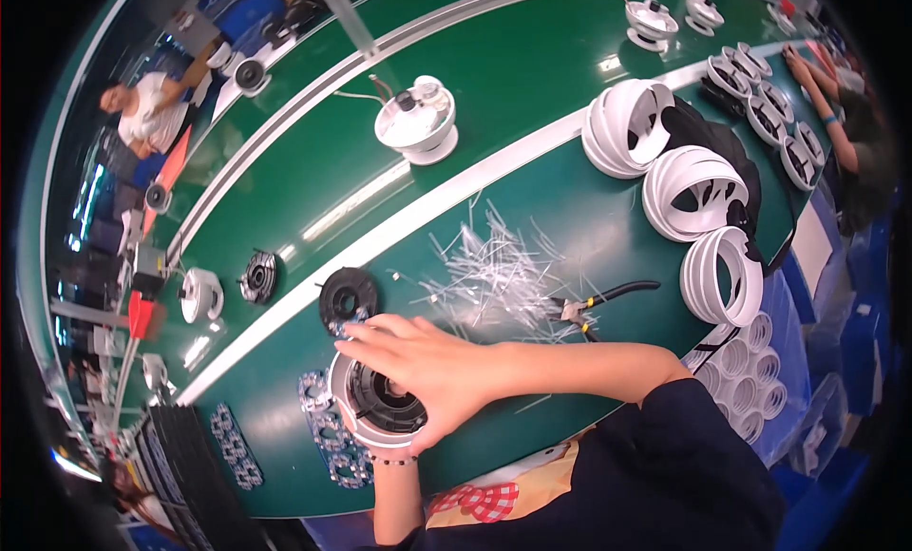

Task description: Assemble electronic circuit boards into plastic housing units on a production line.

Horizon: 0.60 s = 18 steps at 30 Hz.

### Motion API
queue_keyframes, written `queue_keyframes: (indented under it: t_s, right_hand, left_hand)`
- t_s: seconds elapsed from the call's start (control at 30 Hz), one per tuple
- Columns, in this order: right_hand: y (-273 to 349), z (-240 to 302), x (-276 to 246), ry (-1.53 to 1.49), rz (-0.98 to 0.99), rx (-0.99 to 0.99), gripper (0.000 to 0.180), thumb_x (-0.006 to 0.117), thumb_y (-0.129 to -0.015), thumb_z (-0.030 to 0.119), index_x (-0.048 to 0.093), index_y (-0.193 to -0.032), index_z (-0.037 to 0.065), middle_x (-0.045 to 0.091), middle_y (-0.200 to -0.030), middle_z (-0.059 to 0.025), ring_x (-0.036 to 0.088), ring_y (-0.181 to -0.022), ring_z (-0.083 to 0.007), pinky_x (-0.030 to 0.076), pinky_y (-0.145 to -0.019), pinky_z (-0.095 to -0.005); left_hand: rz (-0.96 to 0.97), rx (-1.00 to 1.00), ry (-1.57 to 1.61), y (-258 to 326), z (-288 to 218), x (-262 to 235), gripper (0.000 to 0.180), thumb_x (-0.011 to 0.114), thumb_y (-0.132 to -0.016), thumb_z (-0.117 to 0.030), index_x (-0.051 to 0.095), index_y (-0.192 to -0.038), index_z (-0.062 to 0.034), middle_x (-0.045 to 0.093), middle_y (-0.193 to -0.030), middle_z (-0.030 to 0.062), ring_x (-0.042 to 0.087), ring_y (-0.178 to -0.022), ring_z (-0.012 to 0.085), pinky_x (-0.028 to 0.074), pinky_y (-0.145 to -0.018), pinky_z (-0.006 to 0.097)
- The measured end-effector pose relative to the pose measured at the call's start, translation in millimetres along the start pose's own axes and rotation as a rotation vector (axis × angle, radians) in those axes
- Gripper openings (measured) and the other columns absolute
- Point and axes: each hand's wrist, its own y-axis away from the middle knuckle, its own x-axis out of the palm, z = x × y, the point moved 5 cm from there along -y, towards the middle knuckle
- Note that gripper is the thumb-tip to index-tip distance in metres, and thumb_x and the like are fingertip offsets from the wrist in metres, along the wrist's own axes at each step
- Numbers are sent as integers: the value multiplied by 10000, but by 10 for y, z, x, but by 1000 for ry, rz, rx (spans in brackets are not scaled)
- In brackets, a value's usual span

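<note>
A white round housing [375, 438] with a black ribbed part [385, 404] inside is held close in front of me, its opening facing up. My left hand [393, 453], mostly hidden, supports it from the near side and below. Across the top lies my right hand [418, 366], thumb at the near rim and fingers curved over the far rim. A small bluish piece, perhaps a circuit board [355, 322], shows at those fingertips; whether they hold it is unclear. Just beyond sits a black ring-shaped part [349, 299]. Circuit board panels [318, 389] lie left of the housing.
White plastic strips [499, 266] are heaped mid-table beside cutting pliers [575, 310]. White round shells [722, 277] stand at right, above bagged white rings [750, 370]. A green belt [532, 85] carries a wired white assembly [418, 123]. Other people [157, 109] work farther off.
</note>
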Motion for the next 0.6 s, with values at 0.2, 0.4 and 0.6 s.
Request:
queue_keyframes:
  t_s: [0.2,0.4,0.6]
  right_hand:
    - [89,52,-172,272,-171,-6,998,787,-563,411,309,-1344,13,275,-1370,-262,322,-1226,-416,332,-908,-524]
    - [17,2,-381,347,-174,-36,1038,800,-486,372,317,-1312,-29,332,-1337,-240,360,-1189,-385,368,-877,-462]
    - [14,-29,-580,256,-198,-9,1116,830,-452,398,299,-1325,-52,330,-1358,-214,334,-1232,-380,365,-937,-458]
  left_hand:
    - [12,-19,-169,-530,149,130,753,357,-865,-598,332,-1377,-47,378,-1402,127,395,-1267,298,289,-1077,453]
    - [-39,93,-313,-621,52,217,798,378,-843,-628,314,-1387,-49,361,-1415,124,384,-1277,299,282,-1080,459]
    - [-145,235,-168,-371,55,282,883,441,-777,-641,258,-1408,-51,339,-1418,162,375,-1283,311,303,-1069,468]
